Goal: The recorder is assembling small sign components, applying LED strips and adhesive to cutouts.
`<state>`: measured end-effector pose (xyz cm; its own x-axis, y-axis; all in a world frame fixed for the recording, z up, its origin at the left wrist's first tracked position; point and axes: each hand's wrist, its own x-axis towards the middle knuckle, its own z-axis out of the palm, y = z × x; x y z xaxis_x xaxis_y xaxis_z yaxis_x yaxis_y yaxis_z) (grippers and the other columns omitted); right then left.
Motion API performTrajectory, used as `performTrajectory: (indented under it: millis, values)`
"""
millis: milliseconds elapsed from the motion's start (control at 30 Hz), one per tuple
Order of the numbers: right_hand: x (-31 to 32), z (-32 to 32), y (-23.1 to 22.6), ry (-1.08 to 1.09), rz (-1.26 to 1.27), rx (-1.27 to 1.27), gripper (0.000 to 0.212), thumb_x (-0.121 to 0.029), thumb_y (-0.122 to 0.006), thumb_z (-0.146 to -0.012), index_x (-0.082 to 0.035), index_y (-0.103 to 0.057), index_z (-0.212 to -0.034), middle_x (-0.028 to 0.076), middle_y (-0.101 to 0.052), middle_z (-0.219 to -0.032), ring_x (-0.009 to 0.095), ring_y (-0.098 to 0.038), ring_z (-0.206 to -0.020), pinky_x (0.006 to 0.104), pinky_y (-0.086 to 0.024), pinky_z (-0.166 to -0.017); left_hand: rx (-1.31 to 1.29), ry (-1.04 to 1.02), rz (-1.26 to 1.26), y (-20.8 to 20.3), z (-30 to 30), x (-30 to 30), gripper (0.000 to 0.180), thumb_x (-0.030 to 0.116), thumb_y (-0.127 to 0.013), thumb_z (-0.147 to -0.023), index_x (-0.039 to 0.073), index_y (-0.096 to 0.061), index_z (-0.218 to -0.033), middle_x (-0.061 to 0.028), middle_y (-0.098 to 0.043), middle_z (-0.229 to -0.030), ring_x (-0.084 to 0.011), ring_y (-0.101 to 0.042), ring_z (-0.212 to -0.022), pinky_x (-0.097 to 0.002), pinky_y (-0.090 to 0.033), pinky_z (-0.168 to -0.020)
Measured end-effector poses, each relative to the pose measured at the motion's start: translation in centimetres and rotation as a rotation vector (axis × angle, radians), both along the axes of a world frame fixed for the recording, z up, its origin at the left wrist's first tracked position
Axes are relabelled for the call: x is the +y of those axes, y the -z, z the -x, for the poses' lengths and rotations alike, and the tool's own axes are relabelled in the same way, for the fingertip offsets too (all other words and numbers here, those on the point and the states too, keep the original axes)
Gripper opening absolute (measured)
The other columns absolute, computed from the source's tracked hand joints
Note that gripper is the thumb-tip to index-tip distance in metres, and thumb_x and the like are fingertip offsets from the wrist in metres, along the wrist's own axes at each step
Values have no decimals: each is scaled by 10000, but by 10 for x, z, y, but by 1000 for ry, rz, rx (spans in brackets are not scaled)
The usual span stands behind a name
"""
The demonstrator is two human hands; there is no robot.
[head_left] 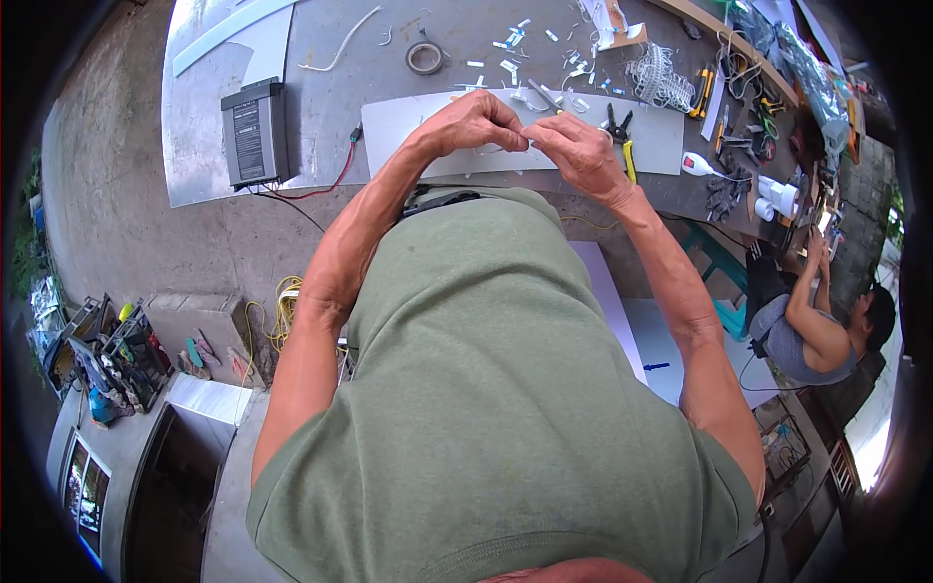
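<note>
My left hand (479,122) and my right hand (580,155) meet above a light grey panel (651,126) at the table's near edge. The fingertips of both are pinched together around something small and pale, too small to make out. Just beyond my right hand lies a thin pointed tool (544,95). To its right rest pliers (627,155) with yellow handles and black jaws, partly hidden by that hand. Small white-and-blue modules (509,68) and bits of wire are scattered past the panel.
A grey power supply box (255,134) with red and black leads stands at left, near a tape roll (425,58). Coiled white wire (661,78), orange-handled cutters (702,93) and a white bottle (696,164) lie at right. Another person (812,325) sits beyond a green stool (717,257).
</note>
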<state>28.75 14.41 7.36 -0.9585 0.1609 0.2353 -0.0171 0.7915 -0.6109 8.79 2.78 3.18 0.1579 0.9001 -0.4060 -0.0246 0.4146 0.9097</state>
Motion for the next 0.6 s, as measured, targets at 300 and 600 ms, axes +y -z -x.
performTrajectory:
  millis: [300,600]
  values:
    - [6,-1,7,-115,-183,37,216,-13,-666,-795,-55,-685,-1006,45,-674,-929,203,-655,-828,333,-549,-719,46,60,13,2,-1,-1,291,338,-839,-777,80,-792,-904,-28,-728,-772,-133,-624,-761,-323,-461,-764]
    - [7,4,3,-114,9,-103,122,-77,-736,-811,-30,-669,-902,69,-634,-810,215,-628,-726,341,-510,-647,61,52,-26,-1,0,0,276,297,-859,-753,70,-795,-895,-53,-726,-768,-151,-644,-742,-315,-495,-713]
